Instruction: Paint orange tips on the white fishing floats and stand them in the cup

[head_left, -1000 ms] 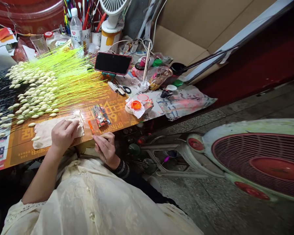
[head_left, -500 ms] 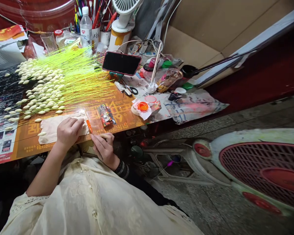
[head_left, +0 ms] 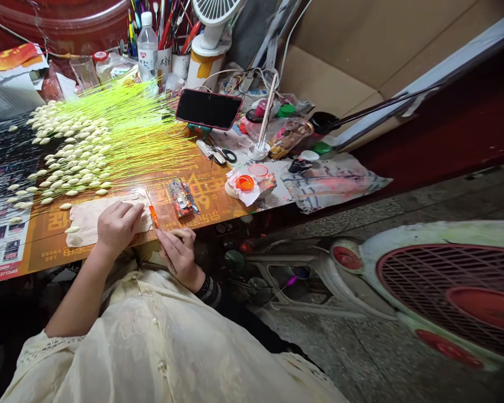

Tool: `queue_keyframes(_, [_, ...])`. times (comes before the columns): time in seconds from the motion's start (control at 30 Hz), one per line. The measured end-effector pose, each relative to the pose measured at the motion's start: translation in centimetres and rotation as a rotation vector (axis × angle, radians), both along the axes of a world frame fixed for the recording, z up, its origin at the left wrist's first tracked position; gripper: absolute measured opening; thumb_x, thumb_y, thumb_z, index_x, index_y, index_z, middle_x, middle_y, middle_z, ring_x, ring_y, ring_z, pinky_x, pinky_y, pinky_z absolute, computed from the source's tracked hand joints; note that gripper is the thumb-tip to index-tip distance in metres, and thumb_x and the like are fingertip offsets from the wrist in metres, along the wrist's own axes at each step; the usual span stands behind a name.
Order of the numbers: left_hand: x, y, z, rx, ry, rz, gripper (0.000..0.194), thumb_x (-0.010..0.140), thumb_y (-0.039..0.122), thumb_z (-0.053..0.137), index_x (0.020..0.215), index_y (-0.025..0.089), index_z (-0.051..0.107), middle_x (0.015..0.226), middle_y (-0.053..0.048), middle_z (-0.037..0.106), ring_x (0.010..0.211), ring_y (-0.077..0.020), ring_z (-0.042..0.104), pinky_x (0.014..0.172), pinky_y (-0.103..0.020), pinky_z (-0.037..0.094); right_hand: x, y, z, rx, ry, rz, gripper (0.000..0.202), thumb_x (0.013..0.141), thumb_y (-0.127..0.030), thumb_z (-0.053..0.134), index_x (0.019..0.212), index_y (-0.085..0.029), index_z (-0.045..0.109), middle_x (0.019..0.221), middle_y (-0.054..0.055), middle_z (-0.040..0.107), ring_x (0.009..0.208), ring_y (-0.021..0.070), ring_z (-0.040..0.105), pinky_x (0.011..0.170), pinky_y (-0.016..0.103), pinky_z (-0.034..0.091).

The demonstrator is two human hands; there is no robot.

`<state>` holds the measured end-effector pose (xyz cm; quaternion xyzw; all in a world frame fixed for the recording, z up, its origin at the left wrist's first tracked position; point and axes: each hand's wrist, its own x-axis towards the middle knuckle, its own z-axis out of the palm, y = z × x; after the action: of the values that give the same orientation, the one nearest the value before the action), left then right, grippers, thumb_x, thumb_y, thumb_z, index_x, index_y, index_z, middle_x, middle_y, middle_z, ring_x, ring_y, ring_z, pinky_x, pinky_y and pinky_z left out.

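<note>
Along the near edge of an orange-brown printed tabletop (head_left: 218,208), two bare hands close together, low in front of the torso. Right hand (head_left: 178,254): fingers closed round a slim brush-like tool with a bright orange head (head_left: 153,215); firm grasp, handle end showing below the palm. Held well forward, probably for fine control of the head, which points up and away, just beside the left fingertips. Contact with anything there: cannot tell.

Left hand (head_left: 118,226): over a crumpled pinkish-beige cloth (head_left: 83,221), thumb and fingers drawn together. Whether something small is pinched between them, cannot tell; fingers hide it. Cloth lies flat under that hand, likely as a pad to keep the tabletop clean. One pale oval piece (head_left: 73,230) at its lower left corner.

Beyond the cloth, pale cream pod-shaped pieces (head_left: 73,150) bunched at left, their thin yellow-green stems (head_left: 138,120) running right; laid roughly one way, probably so they don't tangle. Right of the brush head, a paint-smeared dark rectangular block (head_left: 180,198). Farther right, a small open pot of orange (head_left: 245,182) on white tissue (head_left: 250,197), likely to catch drips, within easy right-hand reach. Black-screened phone (head_left: 209,109) propped behind, tilted toward the person, presumably for viewing.
</note>
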<state>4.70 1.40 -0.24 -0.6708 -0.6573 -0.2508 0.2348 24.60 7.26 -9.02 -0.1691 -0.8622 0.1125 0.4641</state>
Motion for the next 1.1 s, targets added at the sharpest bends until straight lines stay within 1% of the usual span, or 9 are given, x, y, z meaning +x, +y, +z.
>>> queue_keyframes(0.07, [0.0,0.0,0.0,-0.010,-0.006,0.007,0.019,0.102,0.030,0.056,0.107,0.023,0.073,0.083,-0.004,0.073,0.076,-0.0167,0.062,0.071,-0.031,0.044,0.0,0.1,0.2,-0.001,0.053,0.016,0.063,0.097,-0.016,0.058,0.157,-0.024,0.040,0.121,0.007,0.074,0.109,0.0222,0.057,0.103,0.044,0.043])
queue_keyframes(0.13, [-0.1,0.0,0.0,-0.028,-0.006,0.019,0.020,0.102,0.030,0.054,0.106,0.023,0.073,0.083,-0.003,0.073,0.076,-0.0169,0.062,0.071,-0.032,0.045,0.0,0.2,0.4,-0.009,0.088,0.040,0.064,0.097,-0.015,0.058,0.158,-0.023,0.039,0.119,0.007,0.074,0.108,0.0220,0.057,0.102,0.043,0.045])
queue_keyframes(0.33, [0.0,-0.6,0.2,-0.064,-0.027,0.060,0.023,0.103,0.032,0.053,0.106,0.024,0.074,0.085,-0.005,0.073,0.077,-0.0178,0.063,0.071,-0.034,0.046,0.2,0.1,0.9,-0.002,0.146,0.075,0.052,0.100,-0.018,0.053,0.151,-0.022,0.048,0.111,0.007,0.074,0.103,0.0213,0.058,0.101,0.045,0.048])
queue_keyframes(0.43, [-0.2,-1.5,0.5,-0.047,0.014,0.075,0.020,0.101,0.029,0.055,0.106,0.023,0.074,0.086,-0.005,0.074,0.078,-0.0183,0.062,0.073,-0.034,0.045,0.2,0.0,0.7,0.003,0.136,0.084,0.053,0.098,-0.015,0.056,0.150,-0.022,0.049,0.112,0.007,0.074,0.104,0.0217,0.058,0.104,0.048,0.047])
queue_keyframes(0.53, [-0.8,-3.1,0.7,-0.024,0.057,0.111,0.018,0.100,0.026,0.057,0.108,0.024,0.073,0.085,-0.005,0.073,0.080,-0.0190,0.062,0.076,-0.035,0.043,0.2,-0.1,0.0,0.014,0.105,0.100,0.054,0.096,-0.015,0.055,0.149,-0.024,0.050,0.113,0.007,0.073,0.105,0.0222,0.059,0.104,0.049,0.047])
queue_keyframes(0.67, [-1.9,-5.4,0.4,0.013,0.093,0.160,0.017,0.099,0.025,0.059,0.110,0.026,0.072,0.084,-0.004,0.074,0.081,-0.0196,0.061,0.077,-0.036,0.040,-0.2,-0.5,-0.8,0.018,0.065,0.139,0.052,0.097,-0.017,0.052,0.148,-0.024,0.051,0.116,0.008,0.073,0.104,0.0221,0.059,0.103,0.047,0.047])
queue_keyframes(0.77, [-2.5,-6.6,0.0,0.044,0.082,0.178,0.017,0.099,0.025,0.060,0.110,0.027,0.072,0.086,-0.003,0.074,0.079,-0.0189,0.061,0.077,-0.036,0.038,-0.4,-0.8,-0.7,0.015,0.039,0.160,0.054,0.096,-0.016,0.052,0.149,-0.024,0.050,0.118,0.008,0.073,0.106,0.0227,0.059,0.103,0.047,0.046])
queue_keyframes(0.97, [-2.8,-7.3,-0.4,0.072,0.064,0.204,0.018,0.099,0.026,0.060,0.111,0.028,0.072,0.088,-0.003,0.075,0.080,-0.0185,0.062,0.081,-0.038,0.038,-0.8,-1.4,0.4,0.001,0.055,0.164,0.061,0.097,-0.016,0.054,0.157,-0.023,0.041,0.122,0.009,0.072,0.109,0.0229,0.056,0.104,0.047,0.045])
queue_keyframes(1.1, [-2.9,-7.3,-0.7,0.064,0.027,0.211,0.018,0.099,0.026,0.060,0.111,0.028,0.072,0.088,-0.003,0.075,0.081,-0.0188,0.064,0.082,-0.039,0.038,-0.8,-1.5,0.4,0.002,-0.009,0.121,0.057,0.099,-0.017,0.052,0.155,-0.026,0.045,0.125,0.008,0.072,0.109,0.0229,0.057,0.104,0.047,0.043])
